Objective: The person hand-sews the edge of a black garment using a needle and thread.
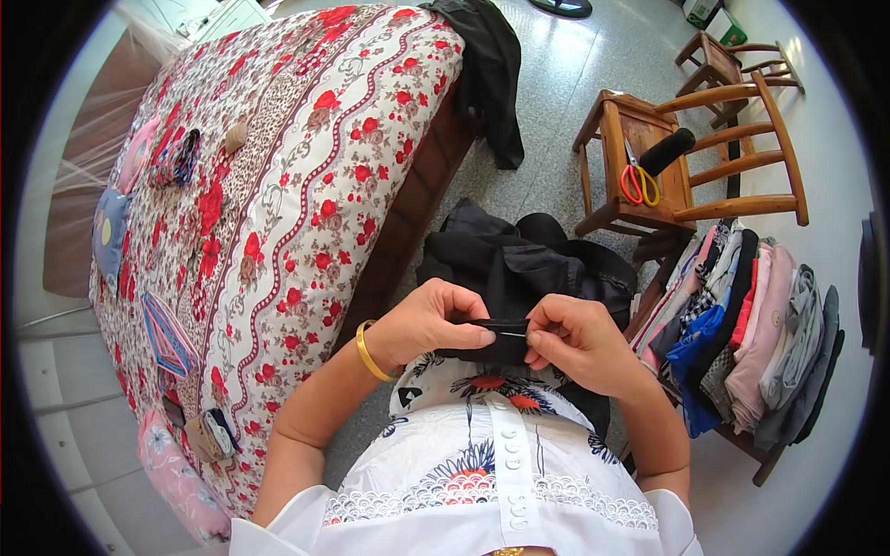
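Observation:
Black cloth [505, 350] is stretched between my two hands above my lap. My left hand [436, 324], with a gold bangle at the wrist, pinches the cloth's left part between thumb and fingers. At the other side my right hand [579, 338] pinches the cloth's edge with thumb and forefinger. A thin bright sliver like a sewing needle [512, 334] lies across the cloth between the fingertips; which hand grips it is hard to make out. More of the dark garment [519, 259] spreads out just beyond my hands.
Scissors [640, 185] with red and yellow handles and a black thread spool [667, 151] rest on a wooden chair [607, 139]. Folded clothes [760, 343] are stacked at the right. A flowered bed [315, 222] fills the left, with black cloth [487, 65] draped over its corner.

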Tool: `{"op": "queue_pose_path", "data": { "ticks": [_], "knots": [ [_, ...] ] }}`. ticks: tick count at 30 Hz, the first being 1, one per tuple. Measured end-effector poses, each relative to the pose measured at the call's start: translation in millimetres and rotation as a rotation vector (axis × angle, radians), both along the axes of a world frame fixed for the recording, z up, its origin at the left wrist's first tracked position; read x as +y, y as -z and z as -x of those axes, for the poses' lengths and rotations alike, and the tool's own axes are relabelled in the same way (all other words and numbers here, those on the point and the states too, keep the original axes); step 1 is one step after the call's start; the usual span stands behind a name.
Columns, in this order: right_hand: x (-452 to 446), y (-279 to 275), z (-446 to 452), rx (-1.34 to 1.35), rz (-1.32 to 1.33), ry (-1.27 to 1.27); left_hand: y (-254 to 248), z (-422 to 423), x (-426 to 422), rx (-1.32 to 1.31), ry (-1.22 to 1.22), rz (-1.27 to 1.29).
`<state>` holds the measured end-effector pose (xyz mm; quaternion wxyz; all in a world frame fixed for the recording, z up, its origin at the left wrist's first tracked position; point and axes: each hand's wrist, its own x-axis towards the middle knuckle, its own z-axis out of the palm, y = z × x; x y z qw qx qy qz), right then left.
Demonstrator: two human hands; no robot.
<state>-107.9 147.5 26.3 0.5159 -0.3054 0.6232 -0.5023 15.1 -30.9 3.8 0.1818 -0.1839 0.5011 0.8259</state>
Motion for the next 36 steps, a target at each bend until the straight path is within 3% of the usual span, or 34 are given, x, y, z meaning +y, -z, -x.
{"op": "queue_pose_path", "data": {
  "ticks": [6, 8, 11, 15, 20, 36],
  "knots": [
    [-2.3, 0.9, -7.1, 0.337, 0.075, 0.062, -9.0, 1.4, 9.6, 0.049, -0.051, 0.281],
    [-4.8, -1.3, -12.8, 0.659, 0.122, 0.103, -8.9, 2.3, 14.5, 0.215, -0.091, 0.632],
    [-8.5, -5.2, -22.4, 0.875, 0.116, 0.15, -7.4, 6.3, 20.9, 0.367, -0.164, 0.855],
    [-10.1, 0.8, -28.8, 0.937, 0.103, 0.18, -10.4, 8.9, 26.5, 0.418, -0.133, 0.828],
    [-3.8, -0.7, -22.8, 0.65, 0.171, 0.231, -10.7, 9.5, 20.4, 0.45, -0.2, 0.911],
    [-1.6, 11.8, -18.7, 0.767, 0.28, 0.21, -10.7, 10.6, 21.7, 0.455, -0.218, 0.886]
  ]
}}
